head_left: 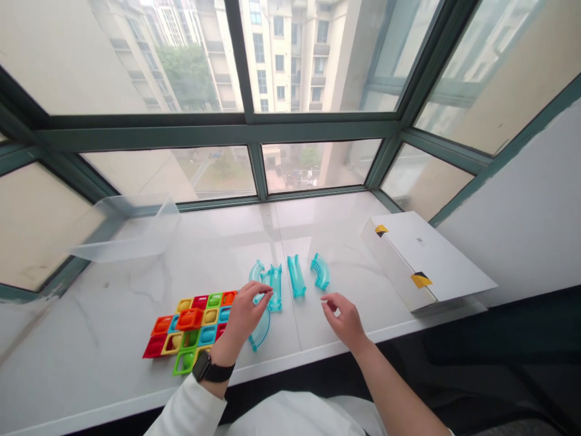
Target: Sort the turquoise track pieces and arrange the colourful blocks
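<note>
My left hand [247,312], a dark watch on its wrist, hovers over the left-hand clear blue track pieces. Its thumb and fingertips are close together, with no held thing visible. Beside those fingertips lies a straight blue track piece [275,284]; a curved piece [256,269] is partly hidden behind the hand. A wide curved blue piece [261,333] shows under the wrist side. My right hand [344,318] is loosely bent above the table, thumb and forefinger apart, nothing between them. Nearest it are another straight piece [296,277] and a small curved piece [321,271].
Several colourful square plastic blocks [189,318] stand together at the left, partly behind my left forearm. A clear plastic bin [154,242] sits at the back left. At the right is a white box [422,254] with yellow-black tabs. Windows [318,169] border the white tabletop [345,224].
</note>
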`<state>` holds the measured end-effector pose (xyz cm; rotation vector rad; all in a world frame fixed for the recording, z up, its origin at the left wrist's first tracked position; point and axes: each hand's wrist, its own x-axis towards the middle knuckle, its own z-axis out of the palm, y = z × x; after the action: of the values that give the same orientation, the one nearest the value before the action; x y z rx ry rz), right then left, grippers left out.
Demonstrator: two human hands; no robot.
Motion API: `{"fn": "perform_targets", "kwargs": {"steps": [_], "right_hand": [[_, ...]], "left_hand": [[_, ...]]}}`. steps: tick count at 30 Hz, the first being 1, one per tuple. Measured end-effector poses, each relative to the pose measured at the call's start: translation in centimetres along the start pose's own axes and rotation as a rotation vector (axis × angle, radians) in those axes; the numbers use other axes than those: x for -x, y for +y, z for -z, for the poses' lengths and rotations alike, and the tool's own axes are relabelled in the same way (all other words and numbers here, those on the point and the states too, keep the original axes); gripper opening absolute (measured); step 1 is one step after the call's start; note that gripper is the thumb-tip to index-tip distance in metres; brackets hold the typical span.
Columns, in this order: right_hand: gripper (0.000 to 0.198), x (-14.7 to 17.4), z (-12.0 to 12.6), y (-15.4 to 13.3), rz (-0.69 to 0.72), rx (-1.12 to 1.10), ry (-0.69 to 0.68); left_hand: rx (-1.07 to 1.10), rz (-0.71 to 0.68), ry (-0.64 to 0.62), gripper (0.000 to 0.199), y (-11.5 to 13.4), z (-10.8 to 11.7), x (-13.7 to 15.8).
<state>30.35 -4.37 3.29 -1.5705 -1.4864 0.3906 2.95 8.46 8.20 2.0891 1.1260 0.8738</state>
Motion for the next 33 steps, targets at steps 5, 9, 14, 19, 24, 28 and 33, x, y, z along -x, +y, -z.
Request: {"fn": "perform_targets", "kwargs": {"steps": [5, 9, 14, 19, 24, 28, 33], "right_hand": [[0.021, 1.8, -4.3, -2.4, -0.033, -0.091, -0.337], [0.037, 2.2, -7.6, -4.1, -0.057, -0.080, -0.524], [0.046, 2.1, -10.1, -6.6, -0.005, 0.064, -0.669], [0.032, 2.0, -10.9, -8.0, 0.001, 0.153, -0.686], [0.025, 2.2, -11.1, -7.3, -0.051, 0.094, -0.605], [0.022, 2.4, -11.3, -6.8, -0.067, 0.030, -0.542], [0.022, 2.5, -11.3, -7.0, -0.010, 0.009, -0.511]], "left_hand": [[0.030, 0.114, 0.005, 0.018, -2.4, 2.0, 4.8], [0.020, 0.191, -0.009, 0.019, -3.3, 2.7, 8.3], [0.076, 0.248, -0.009, 0.022, -3.9, 2.8, 11.3], [0.128, 0.258, -0.001, 0.023, -4.2, 2.6, 12.2], [0.120, 0.251, -0.015, 0.023, -4.3, 2.1, 12.0], [0.026, 0.220, -0.056, 0.023, -4.2, 1.6, 11.6], [-0.234, 0.169, -0.162, 0.031, -3.3, 1.2, 10.9]]}}
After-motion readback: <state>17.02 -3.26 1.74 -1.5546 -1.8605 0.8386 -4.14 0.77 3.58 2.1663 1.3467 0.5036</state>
